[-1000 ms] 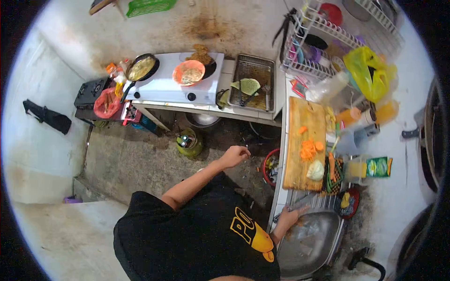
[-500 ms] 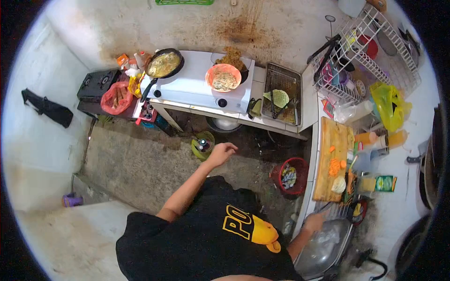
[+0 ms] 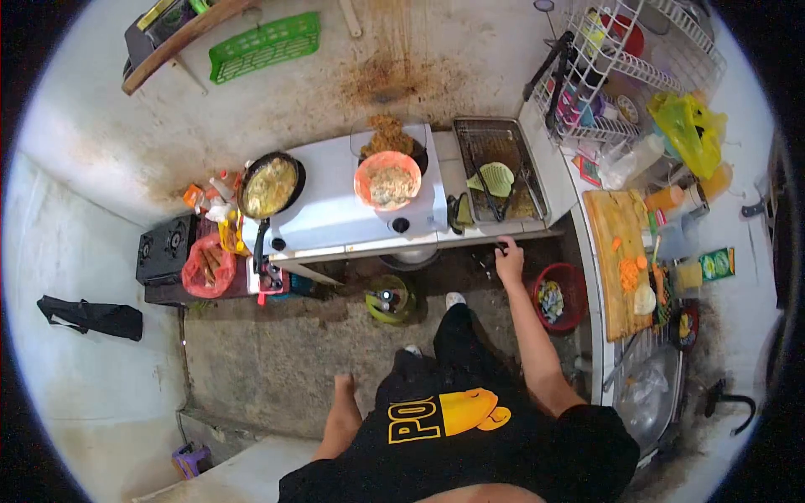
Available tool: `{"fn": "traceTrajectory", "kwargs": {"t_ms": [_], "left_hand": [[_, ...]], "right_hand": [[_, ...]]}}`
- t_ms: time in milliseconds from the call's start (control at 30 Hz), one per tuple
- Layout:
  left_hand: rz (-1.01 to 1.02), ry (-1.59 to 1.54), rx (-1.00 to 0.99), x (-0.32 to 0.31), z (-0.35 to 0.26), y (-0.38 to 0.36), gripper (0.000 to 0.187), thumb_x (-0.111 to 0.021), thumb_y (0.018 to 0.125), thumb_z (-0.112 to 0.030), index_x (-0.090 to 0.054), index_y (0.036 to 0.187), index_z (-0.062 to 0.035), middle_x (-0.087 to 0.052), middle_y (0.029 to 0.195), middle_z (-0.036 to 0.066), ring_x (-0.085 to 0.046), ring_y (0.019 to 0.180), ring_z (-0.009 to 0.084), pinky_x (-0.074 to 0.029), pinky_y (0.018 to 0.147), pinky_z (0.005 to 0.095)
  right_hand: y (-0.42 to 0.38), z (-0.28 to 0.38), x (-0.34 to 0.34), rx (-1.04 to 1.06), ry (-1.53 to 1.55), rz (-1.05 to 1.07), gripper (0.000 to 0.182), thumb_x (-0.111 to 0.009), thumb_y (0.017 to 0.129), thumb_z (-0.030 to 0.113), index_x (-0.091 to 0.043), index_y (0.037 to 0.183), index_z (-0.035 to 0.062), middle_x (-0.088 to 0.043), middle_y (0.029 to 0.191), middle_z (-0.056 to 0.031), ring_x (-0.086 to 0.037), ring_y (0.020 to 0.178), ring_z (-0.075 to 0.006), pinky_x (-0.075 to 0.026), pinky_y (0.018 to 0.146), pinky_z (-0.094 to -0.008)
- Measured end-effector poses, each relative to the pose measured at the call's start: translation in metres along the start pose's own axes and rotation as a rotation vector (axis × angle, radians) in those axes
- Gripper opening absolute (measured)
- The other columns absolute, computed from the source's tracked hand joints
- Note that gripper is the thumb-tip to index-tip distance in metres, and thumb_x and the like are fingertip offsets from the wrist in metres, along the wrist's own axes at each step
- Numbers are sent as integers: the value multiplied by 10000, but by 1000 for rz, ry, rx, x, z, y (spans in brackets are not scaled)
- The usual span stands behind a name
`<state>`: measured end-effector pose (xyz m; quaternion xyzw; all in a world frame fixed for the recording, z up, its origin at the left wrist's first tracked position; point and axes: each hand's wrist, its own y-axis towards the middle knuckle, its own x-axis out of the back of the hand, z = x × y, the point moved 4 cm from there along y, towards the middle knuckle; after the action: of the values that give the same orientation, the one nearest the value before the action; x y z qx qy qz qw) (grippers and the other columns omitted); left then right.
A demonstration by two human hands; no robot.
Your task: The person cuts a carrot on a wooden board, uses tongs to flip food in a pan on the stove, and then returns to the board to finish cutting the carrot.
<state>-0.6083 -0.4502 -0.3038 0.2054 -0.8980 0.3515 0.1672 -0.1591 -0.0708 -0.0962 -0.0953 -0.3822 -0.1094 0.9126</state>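
Note:
My right hand (image 3: 508, 261) is at the front edge of the counter, below the metal tray (image 3: 543, 194). Its fingers are closed around a small dark thing that I cannot make out. A green slotted skimmer (image 3: 495, 178) and black tongs lie in the tray. My left hand (image 3: 343, 385) hangs low over the floor at my side, its fingers too unclear to read. On the white stove (image 3: 323, 189) stand a black pan (image 3: 272, 186) with food in oil and an orange bowl (image 3: 387, 180) of coated food. Fried food (image 3: 386, 137) is piled behind the bowl.
A cutting board (image 3: 616, 251) with chopped carrot is on the right counter, beside bottles and a dish rack (image 3: 625, 63). A green gas cylinder (image 3: 390, 300) and a red basket (image 3: 560, 298) stand on the floor. At left are a black burner and a red bag (image 3: 208, 267).
My right hand has moved from beside the sink to the counter edge below the tray. My left hand has drawn back and down from in front of the stove. The view has shifted.

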Motion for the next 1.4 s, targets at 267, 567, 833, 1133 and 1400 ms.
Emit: {"fn": "traceTrajectory", "kwargs": {"t_ms": [267, 567, 833, 1133, 1400], "left_hand": [[34, 602, 369, -33, 16, -107, 315, -646, 794, -268, -656, 962, -1, -671, 899, 199, -650, 857, 358, -524, 711, 420], [-253, 219, 582, -100, -154, -36, 362, -561, 838, -325, -691, 1044, -58, -664, 1104, 170, -597, 1098, 346, -417, 943, 501], [-468, 176, 350, -85, -207, -33, 331, -538, 822, -286, -686, 1084, -148, -667, 1103, 142, -599, 1088, 321, -365, 969, 565], [-411, -16, 828, -77, -17, -175, 405, -568, 852, -325, -652, 1110, -25, -605, 1224, 185, -537, 1174, 376, -324, 1033, 564], [-498, -233, 899, -40, 129, -271, 401, -563, 809, -256, -648, 1015, 77, -631, 1086, 277, -601, 1054, 416, -482, 884, 447]], "right_hand": [[173, 48, -17, -119, -391, -131, 1142, -860, 579, 475, -227, 1474, 154, -364, 1403, -265, -419, 1255, -417, -388, 997, -513], [242, 12, -72, -451, -405, 139, 1273, -819, 625, 557, 19, 1518, 208, -291, 1468, -235, -357, 1305, -426, -301, 1022, -595], [242, -4, -71, -372, -299, -33, 1184, -851, 671, 368, -34, 1509, 190, -318, 1424, -236, -368, 1284, -420, -327, 990, -602], [197, 42, -25, 52, -69, -298, 1027, -803, 728, 279, -151, 1479, 21, -470, 1318, -287, -496, 1180, -441, -398, 977, -539], [42, 102, -43, -146, 883, -91, 614, -650, 846, 367, -466, 1269, -39, -579, 959, -151, -594, 704, -243, -475, 540, -345]]}}
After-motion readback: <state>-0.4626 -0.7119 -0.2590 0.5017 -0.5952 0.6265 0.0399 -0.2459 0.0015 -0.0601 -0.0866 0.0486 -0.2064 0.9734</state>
